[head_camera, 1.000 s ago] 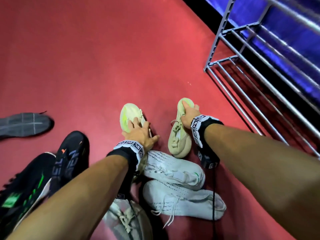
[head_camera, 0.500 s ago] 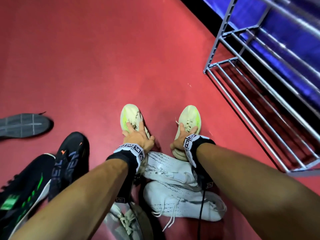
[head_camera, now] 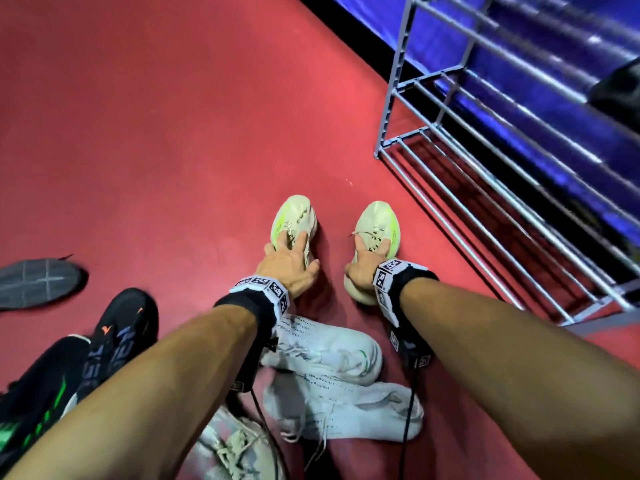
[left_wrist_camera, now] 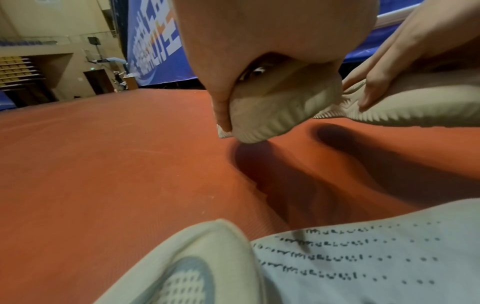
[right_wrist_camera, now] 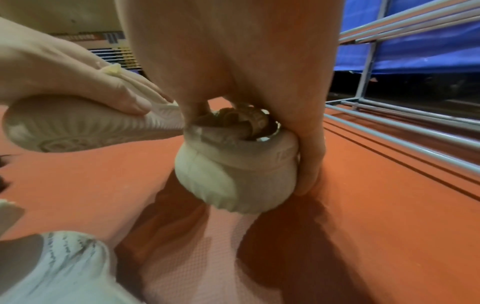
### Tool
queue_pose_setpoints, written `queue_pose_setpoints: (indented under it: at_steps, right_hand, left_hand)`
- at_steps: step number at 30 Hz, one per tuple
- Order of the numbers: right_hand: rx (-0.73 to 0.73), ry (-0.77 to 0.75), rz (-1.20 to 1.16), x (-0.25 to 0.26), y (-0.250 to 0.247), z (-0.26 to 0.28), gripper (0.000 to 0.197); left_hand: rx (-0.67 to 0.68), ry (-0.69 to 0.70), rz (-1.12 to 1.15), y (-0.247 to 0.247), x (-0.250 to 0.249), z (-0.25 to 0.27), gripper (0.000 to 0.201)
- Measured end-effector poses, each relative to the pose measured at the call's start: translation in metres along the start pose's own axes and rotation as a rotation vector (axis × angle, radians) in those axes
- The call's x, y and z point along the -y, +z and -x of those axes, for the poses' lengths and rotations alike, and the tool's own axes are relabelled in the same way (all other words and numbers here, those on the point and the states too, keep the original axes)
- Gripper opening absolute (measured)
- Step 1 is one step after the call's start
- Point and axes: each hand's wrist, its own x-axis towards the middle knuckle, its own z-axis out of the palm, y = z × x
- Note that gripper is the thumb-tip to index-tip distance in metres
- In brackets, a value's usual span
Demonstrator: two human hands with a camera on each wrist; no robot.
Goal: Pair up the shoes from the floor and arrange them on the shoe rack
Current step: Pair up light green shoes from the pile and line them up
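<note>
At the left edge of the red floor lies one grey shoe, sole up, and nearer the lower left corner two black shoes, one with green stripes, the other with an orange mark. A grey-patched sneaker sits at the bottom edge. Two white knit shoes with dotted rows lie side by side between the forearms. Ahead of them are two cream shoes with ribbed soles and neon-yellow streaks, toes pointing away. The left hand grips the left cream shoe from above; its heel is lifted off the floor. The right hand clasps the right cream shoe round its heel collar. One grey metal shoe rack stands along the right edge, a dark shape on its upper bars.
</note>
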Motion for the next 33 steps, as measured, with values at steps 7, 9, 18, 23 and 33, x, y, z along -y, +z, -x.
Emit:
queue_pose_setpoints:
  at_steps: [7, 9, 18, 23, 33]
  right_hand:
    - [-0.050, 0.079, 0.066, -0.062, -0.006, 0.007, 0.072]
    - [-0.027, 0.093, 0.054, -0.078, -0.003, 0.007, 0.073]
    - [-0.027, 0.187, -0.109, -0.101, 0.013, 0.002, 0.090]
    - [-0.087, 0.262, -0.125, -0.094, 0.018, -0.014, 0.101]
    - [-0.023, 0.154, 0.038, -0.094, 0.005, -0.029, 0.085]
  left_hand:
    - [0.088, 0.159, -0.018, 0.027, -0.044, -0.020, 0.066]
    - [0.154, 0.167, -0.032, 0.040, -0.052, -0.025, 0.070]
    - [0.184, 0.081, -0.138, 0.066, -0.061, -0.047, 0.074]
    - [0.176, 0.100, -0.115, 0.070, -0.062, -0.068, 0.076]
    - [0.257, 0.045, -0.192, 0.061, -0.060, -0.070, 0.081]
